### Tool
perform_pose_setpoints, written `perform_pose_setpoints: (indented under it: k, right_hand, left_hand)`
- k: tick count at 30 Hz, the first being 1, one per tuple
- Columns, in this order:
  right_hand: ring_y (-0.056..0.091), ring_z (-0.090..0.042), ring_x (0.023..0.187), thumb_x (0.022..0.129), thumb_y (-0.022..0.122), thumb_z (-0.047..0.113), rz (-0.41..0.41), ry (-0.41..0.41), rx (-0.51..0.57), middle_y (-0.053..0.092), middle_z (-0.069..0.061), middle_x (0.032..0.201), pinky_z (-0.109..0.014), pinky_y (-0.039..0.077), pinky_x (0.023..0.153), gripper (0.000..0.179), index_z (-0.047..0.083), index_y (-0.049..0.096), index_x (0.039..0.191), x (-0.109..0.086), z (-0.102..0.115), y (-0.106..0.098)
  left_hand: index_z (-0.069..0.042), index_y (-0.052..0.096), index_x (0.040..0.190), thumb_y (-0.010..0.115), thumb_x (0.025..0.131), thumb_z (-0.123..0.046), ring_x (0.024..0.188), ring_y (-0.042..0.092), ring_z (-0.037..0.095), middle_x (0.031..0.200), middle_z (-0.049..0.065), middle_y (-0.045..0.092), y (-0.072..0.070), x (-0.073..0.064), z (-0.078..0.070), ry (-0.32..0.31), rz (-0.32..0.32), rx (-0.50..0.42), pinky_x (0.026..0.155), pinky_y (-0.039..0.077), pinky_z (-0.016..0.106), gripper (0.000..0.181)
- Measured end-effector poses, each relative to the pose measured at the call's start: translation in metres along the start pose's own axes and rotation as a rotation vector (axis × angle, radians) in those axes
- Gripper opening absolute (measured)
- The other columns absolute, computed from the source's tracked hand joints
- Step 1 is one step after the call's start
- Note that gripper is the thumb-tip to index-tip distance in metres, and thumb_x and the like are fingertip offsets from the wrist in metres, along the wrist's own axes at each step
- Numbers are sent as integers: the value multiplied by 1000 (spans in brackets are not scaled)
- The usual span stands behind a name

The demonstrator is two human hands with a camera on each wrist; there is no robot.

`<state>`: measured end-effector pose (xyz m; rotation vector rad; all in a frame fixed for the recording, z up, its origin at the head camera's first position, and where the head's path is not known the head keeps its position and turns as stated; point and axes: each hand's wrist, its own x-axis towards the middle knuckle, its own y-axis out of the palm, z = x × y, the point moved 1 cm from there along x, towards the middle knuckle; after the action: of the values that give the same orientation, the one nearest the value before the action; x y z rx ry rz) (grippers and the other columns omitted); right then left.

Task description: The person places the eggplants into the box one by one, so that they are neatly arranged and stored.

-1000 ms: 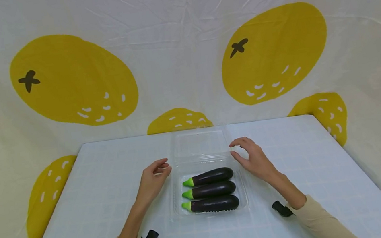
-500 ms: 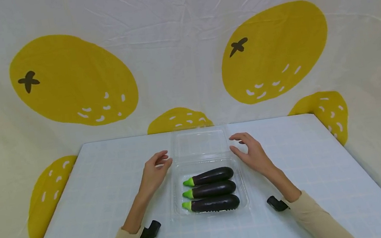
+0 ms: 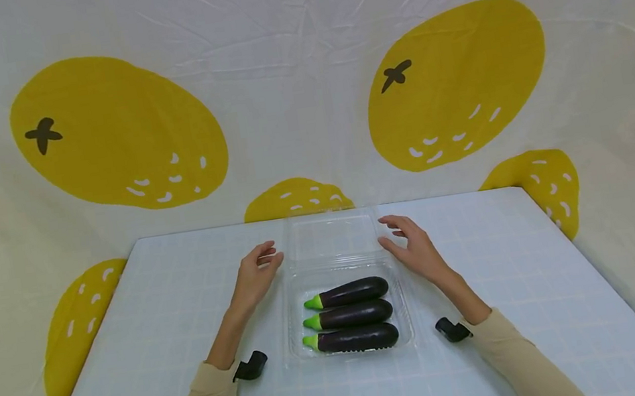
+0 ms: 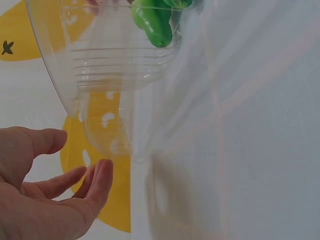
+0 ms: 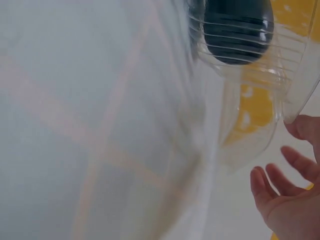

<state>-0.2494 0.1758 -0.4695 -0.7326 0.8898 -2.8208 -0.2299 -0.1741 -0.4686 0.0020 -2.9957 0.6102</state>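
Observation:
A clear plastic clamshell container [image 3: 407, 327] stands on the table, its lid [image 3: 332, 236] folded back toward the far edge. Three dark eggplants [image 3: 359, 339] with green stem ends lie side by side in the base, stems to the left. My left hand [image 3: 255, 273] hovers left of the lid, fingers loosely bent and holding nothing; the left wrist view shows a gap between its thumb and the plastic. On the other side, my right hand [image 3: 416, 248] has its thumb tip right at the container's edge near the hinge, the other fingers spread apart from it in the right wrist view.
A pale checked cloth covers the table [image 3: 133, 359]. Behind it hangs a white curtain [image 3: 290, 93] printed with large yellow fruit. Black wrist cameras [image 3: 251, 366] sit at both sleeve cuffs.
Both hands have moved slightly farther forward along the sides of the lid. The container and eggplants have stayed in place.

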Motion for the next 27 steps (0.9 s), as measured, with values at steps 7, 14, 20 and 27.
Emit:
perform_pose_setpoints:
  k: [7,14,20,27]
  right_hand:
    - [57,-44,124,98,71,11,41,106,44,55,-26,138,-55,48,105,48,-5,55,140,5,-1,3]
    - [57,-46,125,102,64,11,73,161,81,51,-33,143,-56,47,107,50,-11,46,144,9,-6,5]
    - [58,-44,124,104,59,10,72,198,72,54,-31,140,-55,47,107,45,-10,47,143,10,-10,4]
    - [59,-44,123,105,58,9,84,208,49,57,-30,138,-55,47,107,43,-12,49,141,11,-10,3]
  left_hand:
    - [8,51,145,63,104,-17,123,60,40,136,26,60,-2,10,5,-16,19,4,102,53,47,50]
    - [8,48,147,61,105,-13,121,62,40,137,27,58,0,16,9,-31,37,-46,96,57,38,49]
    - [9,49,146,61,105,-11,115,64,40,133,28,60,2,20,12,-53,55,-117,93,58,38,47]
    - [11,52,142,62,104,-9,109,66,39,129,29,61,4,21,11,-59,75,-169,87,60,30,44]
